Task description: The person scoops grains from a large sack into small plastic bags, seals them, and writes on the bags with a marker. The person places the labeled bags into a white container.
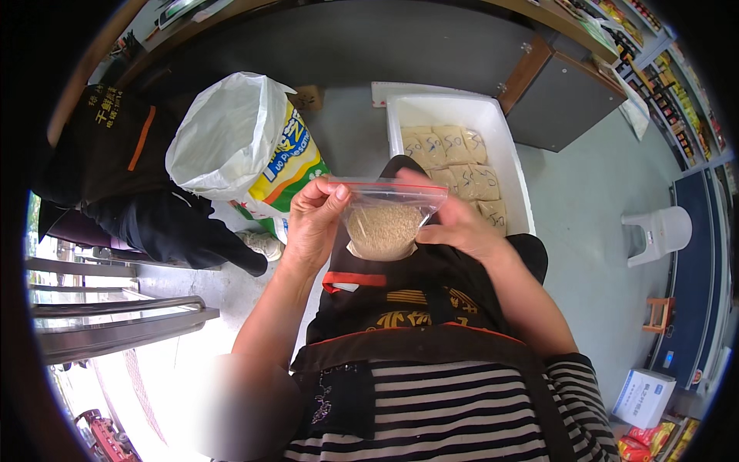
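My left hand (316, 222) pinches the upper left corner of a clear zip bag (385, 228) with a red seal strip, partly filled with beige grains. The bag is upright above my dark apron. My right hand (456, 222) is at the bag's right side, its thumb near the lower right edge; its fingers are blurred, and I cannot tell whether they grip the bag. Beyond it, a white foam box (517, 167) holds several packed bags (453, 147) with handwritten marks. To the left stands a large open woven sack (288, 167) with a white rim and coloured print.
A person in dark clothing (156, 225) sits close on the left, beside metal rails (127, 335). A dark counter (346, 52) runs across the front. At the right are a white plastic stool (664, 234), a small wooden stool (658, 315), a box (644, 398) and stocked shelves (675, 110).
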`<state>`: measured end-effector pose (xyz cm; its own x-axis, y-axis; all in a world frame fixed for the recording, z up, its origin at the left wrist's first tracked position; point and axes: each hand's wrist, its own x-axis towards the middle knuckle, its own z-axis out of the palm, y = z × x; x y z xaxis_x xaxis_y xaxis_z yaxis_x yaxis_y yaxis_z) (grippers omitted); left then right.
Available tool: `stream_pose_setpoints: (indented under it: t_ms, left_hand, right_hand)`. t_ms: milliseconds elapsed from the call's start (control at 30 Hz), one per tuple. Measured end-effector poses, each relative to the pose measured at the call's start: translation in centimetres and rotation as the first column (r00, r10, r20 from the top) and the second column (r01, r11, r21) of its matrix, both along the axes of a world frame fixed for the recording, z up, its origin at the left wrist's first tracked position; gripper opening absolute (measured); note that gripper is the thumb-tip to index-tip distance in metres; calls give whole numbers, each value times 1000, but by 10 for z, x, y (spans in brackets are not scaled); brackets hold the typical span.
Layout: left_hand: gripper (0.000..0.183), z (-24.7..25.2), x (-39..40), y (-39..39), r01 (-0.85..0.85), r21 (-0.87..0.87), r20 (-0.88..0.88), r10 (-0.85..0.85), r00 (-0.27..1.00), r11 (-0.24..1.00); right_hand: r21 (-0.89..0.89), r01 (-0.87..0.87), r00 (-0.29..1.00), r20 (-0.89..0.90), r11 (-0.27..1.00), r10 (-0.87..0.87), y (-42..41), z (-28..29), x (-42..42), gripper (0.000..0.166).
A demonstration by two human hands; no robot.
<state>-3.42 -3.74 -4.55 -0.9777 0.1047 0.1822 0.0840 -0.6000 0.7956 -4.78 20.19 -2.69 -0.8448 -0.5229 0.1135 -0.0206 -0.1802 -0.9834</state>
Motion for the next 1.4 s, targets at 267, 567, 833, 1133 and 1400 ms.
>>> stream_pose_setpoints:
  t_ms: [267, 567, 833, 1133, 1400]
  left_hand:
    - [82, -10, 0, 12, 252, 394, 313, -386, 868, 884]
    - [100, -12, 51, 48, 426, 257, 444, -498, 745, 867]
    - [80, -28, 43, 56, 339, 289, 614, -445, 652, 895]
    - [57, -15, 42, 49, 268, 200, 723, -326, 609, 943]
    - [58, -15, 47, 46, 257, 136, 725, -273, 632, 957]
  right_hand:
    - [-228, 274, 702, 712, 934, -32, -38, 4, 2, 47]
    - [62, 376, 520, 812, 925, -266, -16, -26, 24, 48]
    - [-255, 428, 573, 819, 867, -42, -7, -36, 18, 55]
    - [-342, 366, 552, 829, 866, 94, -2, -49, 8, 64]
    - [-312, 406, 508, 859, 859, 72, -6, -51, 11, 54]
